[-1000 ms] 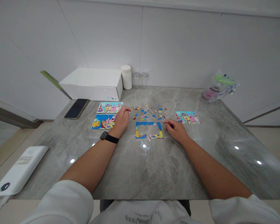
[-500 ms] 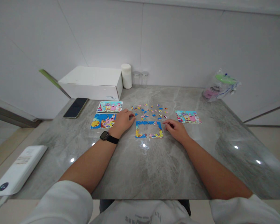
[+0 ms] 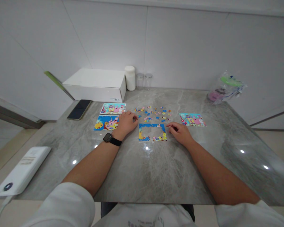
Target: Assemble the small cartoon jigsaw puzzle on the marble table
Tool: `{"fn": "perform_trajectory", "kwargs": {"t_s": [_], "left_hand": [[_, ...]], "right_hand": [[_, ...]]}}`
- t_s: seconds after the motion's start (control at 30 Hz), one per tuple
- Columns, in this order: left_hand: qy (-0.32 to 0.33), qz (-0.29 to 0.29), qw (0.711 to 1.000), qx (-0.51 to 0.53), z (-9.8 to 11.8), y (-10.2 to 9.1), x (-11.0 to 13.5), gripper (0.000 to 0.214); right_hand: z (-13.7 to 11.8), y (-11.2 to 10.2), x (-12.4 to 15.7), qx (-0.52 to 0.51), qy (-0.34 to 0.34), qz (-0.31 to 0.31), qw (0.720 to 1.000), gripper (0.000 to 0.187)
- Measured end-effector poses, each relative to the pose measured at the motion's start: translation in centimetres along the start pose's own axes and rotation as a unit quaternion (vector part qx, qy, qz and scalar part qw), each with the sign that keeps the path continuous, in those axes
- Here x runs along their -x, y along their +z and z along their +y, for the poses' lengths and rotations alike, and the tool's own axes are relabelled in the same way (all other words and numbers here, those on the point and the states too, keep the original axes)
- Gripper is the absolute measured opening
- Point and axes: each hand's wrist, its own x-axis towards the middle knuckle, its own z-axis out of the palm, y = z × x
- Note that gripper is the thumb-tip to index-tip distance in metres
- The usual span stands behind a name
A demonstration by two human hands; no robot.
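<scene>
A half-built cartoon jigsaw (image 3: pixel 152 132), only its border frame joined, lies on the grey marble table (image 3: pixel 156 170) between my hands. Several loose pieces (image 3: pixel 153 113) are scattered just behind it. My left hand (image 3: pixel 126 123), with a black watch on the wrist, rests left of the frame, its fingers curled and pinched on a small puzzle piece at the near edge of the scatter. My right hand (image 3: pixel 180 131) lies at the frame's right edge, its fingers curled down on the table; whether they hold anything I cannot make out.
Two finished cartoon pictures (image 3: pixel 110 115) lie left of my left hand, another (image 3: pixel 192 119) to the right. A black phone (image 3: pixel 79 109), white box (image 3: pixel 97 84), white canister (image 3: pixel 130 78), two clear jars (image 3: pixel 144 81), plastic bag (image 3: pixel 223 88), and white device (image 3: pixel 21 171) ring the table.
My left hand has slid right and nearer, from the upper picture to the near edge of the loose pieces, and pinched a piece there. My right hand has stayed in place.
</scene>
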Motion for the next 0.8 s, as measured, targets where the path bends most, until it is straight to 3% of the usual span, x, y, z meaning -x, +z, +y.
{"fn": "perform_trajectory", "kwargs": {"t_s": [0.3,0.47,0.63,0.8], "left_hand": [[0.003,-0.011,1.0,0.007,-0.1,0.1,-0.2,0.014],[0.037,-0.006,0.992,0.122,0.4,-0.2,-0.2,0.016],[0.064,0.062,0.952,0.292,2.4,-1.0,0.0,0.017],[0.03,0.012,0.897,0.441,4.8,-1.0,0.6,0.019]], "right_hand": [[-0.1,0.1,0.0,-0.002,-0.002,-0.001,1.0,0.028],[0.0,0.0,0.0,0.02,-0.015,-0.004,1.0,0.027],[-0.7,-0.1,-0.1,0.059,-0.087,0.023,0.994,0.026],[-3.2,0.4,0.2,0.066,-0.171,0.056,0.981,0.027]]}}
